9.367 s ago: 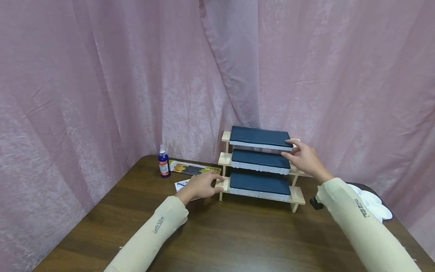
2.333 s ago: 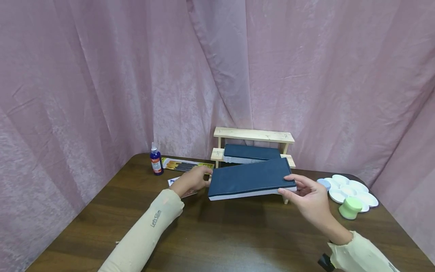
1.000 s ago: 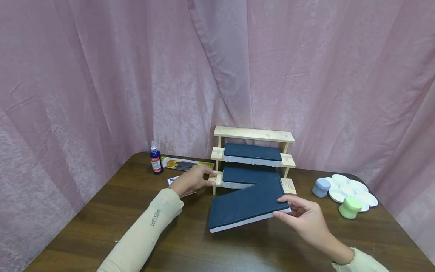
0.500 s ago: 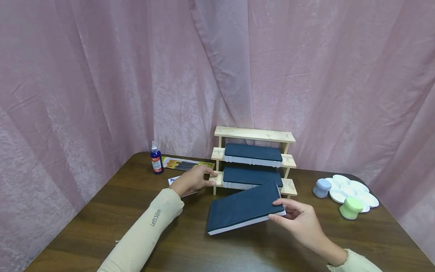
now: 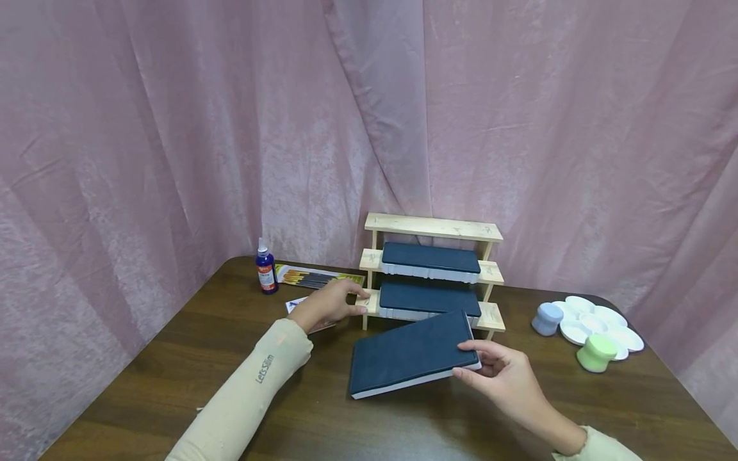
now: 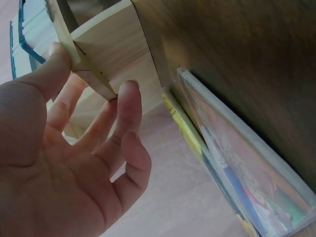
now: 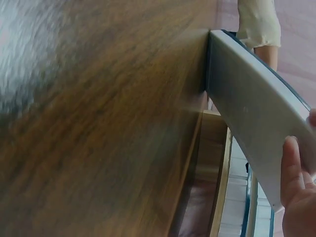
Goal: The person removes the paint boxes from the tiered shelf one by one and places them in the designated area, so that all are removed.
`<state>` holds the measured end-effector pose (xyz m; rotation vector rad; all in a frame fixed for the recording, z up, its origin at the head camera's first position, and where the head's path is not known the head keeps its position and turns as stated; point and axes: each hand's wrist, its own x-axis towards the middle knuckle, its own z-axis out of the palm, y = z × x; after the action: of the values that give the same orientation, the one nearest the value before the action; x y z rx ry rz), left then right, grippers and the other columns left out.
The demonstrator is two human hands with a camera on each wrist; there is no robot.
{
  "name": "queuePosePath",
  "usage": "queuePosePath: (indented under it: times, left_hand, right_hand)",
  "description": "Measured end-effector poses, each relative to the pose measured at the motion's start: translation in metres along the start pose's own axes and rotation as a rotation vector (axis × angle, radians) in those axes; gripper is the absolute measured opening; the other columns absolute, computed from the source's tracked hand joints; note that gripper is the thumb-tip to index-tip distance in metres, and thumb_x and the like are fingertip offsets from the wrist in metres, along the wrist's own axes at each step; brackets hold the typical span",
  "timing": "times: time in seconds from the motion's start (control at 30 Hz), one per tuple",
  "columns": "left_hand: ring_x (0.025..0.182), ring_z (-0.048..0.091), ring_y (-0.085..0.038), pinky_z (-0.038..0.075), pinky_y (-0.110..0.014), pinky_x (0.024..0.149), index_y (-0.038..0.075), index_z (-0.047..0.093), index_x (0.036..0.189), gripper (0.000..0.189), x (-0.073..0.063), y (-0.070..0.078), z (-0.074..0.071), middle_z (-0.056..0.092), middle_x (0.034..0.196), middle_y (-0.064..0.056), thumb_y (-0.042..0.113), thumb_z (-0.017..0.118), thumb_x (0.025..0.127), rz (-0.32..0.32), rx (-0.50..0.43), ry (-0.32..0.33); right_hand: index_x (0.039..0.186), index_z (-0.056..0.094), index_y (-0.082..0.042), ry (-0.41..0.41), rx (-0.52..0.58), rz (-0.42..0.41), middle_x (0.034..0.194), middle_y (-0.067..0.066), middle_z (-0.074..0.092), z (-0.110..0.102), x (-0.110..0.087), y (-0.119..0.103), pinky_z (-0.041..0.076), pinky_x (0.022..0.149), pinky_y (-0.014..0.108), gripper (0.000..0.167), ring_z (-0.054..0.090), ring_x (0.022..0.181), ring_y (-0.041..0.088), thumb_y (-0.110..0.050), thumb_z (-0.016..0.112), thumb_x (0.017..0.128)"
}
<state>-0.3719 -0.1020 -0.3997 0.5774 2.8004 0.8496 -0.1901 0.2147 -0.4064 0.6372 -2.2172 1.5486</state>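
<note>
Nearest to us, the left arm wears a pale beige fabric sleeve, on which we can read "Let's Slim". A little farther, we see the right hand, whose grip pinches the right end of a flat rectangular box with dark blue lid and white body. From this grip the box extends to the left, its long axis slanting slightly toward us. It is tilted, left end low over the brown wooden desk; whether it touches, we cannot tell. The left hand, apart from the box, holds the left end of the lowest plank of a pale wooden three-step stand, just behind the box. Farther back is a blue plastic bottle, whose red-and-white label we cannot read.
</note>
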Motion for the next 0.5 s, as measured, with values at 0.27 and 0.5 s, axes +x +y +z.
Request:
queuePosePath:
  times: [0.27,0.5]
  left_hand:
    - [0.13,0.047,-0.029,0.038,-0.052,0.108,0.025,0.071,0.123,0.035,0.0007,-0.0006,0.0005,0.056,0.138,-0.007,0.031,0.076,0.089,-0.001,0.002,0.001]
    - [0.132,0.046,-0.029,0.037,-0.051,0.109,0.025,0.071,0.123,0.035,-0.0002,0.0001,0.0005,0.056,0.138,-0.007,0.031,0.076,0.089,-0.001,0.003,0.0]
  right_hand:
    - [0.119,0.067,-0.004,-0.029,-0.088,0.088,0.065,0.002,0.063,-0.0031,0.0018,-0.0026,0.053,0.05,0.027,0.032,0.062,0.053,0.014,-0.005,0.074,0.088]
    - [0.126,0.064,-0.005,-0.075,-0.086,0.244,0.062,0.006,0.063,-0.0061,0.0022,-0.0029,0.055,0.051,0.034,0.036,0.062,0.051,0.017,-0.016,0.072,0.092]
